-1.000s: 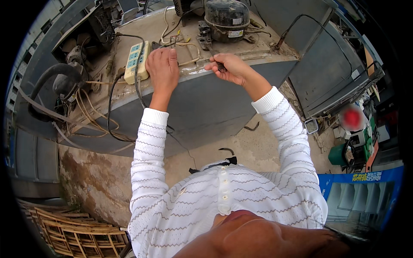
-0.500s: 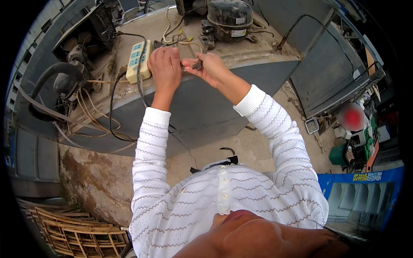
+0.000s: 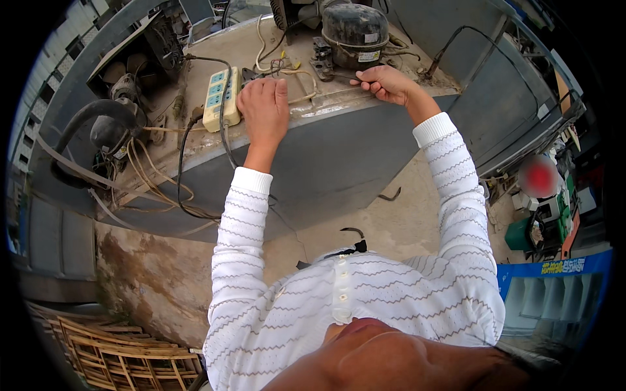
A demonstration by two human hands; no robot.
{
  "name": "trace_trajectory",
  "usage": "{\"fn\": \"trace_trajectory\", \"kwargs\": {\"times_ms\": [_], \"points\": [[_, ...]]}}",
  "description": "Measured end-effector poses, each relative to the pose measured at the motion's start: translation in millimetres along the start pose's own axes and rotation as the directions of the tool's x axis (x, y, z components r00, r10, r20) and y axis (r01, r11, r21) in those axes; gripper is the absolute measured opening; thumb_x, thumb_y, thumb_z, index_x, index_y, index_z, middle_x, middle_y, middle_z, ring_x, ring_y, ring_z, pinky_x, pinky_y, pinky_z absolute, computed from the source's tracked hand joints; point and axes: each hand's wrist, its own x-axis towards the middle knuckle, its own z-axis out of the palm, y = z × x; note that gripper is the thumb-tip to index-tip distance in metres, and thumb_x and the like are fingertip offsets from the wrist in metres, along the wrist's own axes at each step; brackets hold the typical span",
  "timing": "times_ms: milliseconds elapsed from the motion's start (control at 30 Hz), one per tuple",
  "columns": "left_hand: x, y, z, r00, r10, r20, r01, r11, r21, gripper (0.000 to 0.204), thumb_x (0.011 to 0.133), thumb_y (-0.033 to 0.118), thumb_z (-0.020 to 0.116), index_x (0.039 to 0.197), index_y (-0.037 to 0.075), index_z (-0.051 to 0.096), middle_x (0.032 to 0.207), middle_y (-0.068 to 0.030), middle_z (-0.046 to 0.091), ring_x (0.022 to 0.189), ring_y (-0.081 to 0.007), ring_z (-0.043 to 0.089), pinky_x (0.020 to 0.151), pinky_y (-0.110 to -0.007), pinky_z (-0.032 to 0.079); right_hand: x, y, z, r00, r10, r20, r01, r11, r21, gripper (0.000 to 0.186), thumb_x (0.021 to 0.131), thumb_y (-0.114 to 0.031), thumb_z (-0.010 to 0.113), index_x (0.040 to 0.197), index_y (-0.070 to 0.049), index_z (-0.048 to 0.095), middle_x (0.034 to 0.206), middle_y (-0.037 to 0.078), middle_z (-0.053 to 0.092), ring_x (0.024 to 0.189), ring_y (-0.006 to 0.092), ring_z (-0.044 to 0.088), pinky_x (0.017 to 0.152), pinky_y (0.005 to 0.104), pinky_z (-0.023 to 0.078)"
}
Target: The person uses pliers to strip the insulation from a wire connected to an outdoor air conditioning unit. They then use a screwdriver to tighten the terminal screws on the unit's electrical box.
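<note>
My right hand point(image 3: 386, 85) is closed around a dark metal wrench point(image 3: 344, 78). Its far end reaches the foot bracket of a black compressor point(image 3: 355, 32), on that unit's left side. Near the bench's front edge, my left hand point(image 3: 264, 107) shows its back, with fingers curled down together; what they hold, if anything, is hidden. Just left of this hand is a cream power strip point(image 3: 212, 117) with blue sockets and a dark cable across it. Thin wires point(image 3: 277, 64) with bared, yellow-tipped ends lie beyond the left hand.
The metal bench point(image 3: 313, 107) has a grimy top and grey front. At left are a second compressor point(image 3: 111, 133) with a thick black hose, a fan unit point(image 3: 130, 65) and looped tan cables point(image 3: 153, 179). Wooden slats point(image 3: 124, 348) lie lower left; a green bin point(image 3: 520, 234) stands right.
My right hand has moved right, away from the left hand, bringing the wrench to the compressor's foot. The left hand stays beside the power strip. The whole view has shifted slightly.
</note>
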Motion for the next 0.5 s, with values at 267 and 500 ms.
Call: {"fn": "trace_trajectory", "kwargs": {"times_ms": [267, 500], "points": [[-1, 2, -1, 1.000, 0.020, -0.009, -0.020, 1.000, 0.015, 0.025, 0.098, 0.032, 0.054, 0.099, 0.010, 0.065, 0.102, -0.0054, 0.064, 0.105, -0.0281, 0.054, 0.097, -0.044, 0.033, -17, 1, -21, 0.968, -0.252, -0.017, 0.220, 0.871, -0.439, 0.031, 0.099, -0.031, 0.056, 0.092, -0.003, 0.066, 0.062, -0.007, 0.052, 0.050, 0.0025, 0.043, 0.045, 0.0216, 0.033], [32, 26, 18, 0.970, 0.115, 0.214, -0.100, 0.992, -0.080, 0.017, 0.090, 0.027, 0.064, 0.099, 0.015, 0.071, 0.101, -0.0043, 0.067, 0.103, -0.0276, 0.057, 0.093, -0.042, 0.037, -4, 41, 0, 0.397, -0.918, 0.004, 0.478, 0.203, -0.855, 0.025, 0.094, -0.029, 0.060, 0.082, -0.008, 0.065, 0.072, 0.012, 0.064, 0.065, 0.0324, 0.060, 0.059, 0.0400, 0.046]]}}
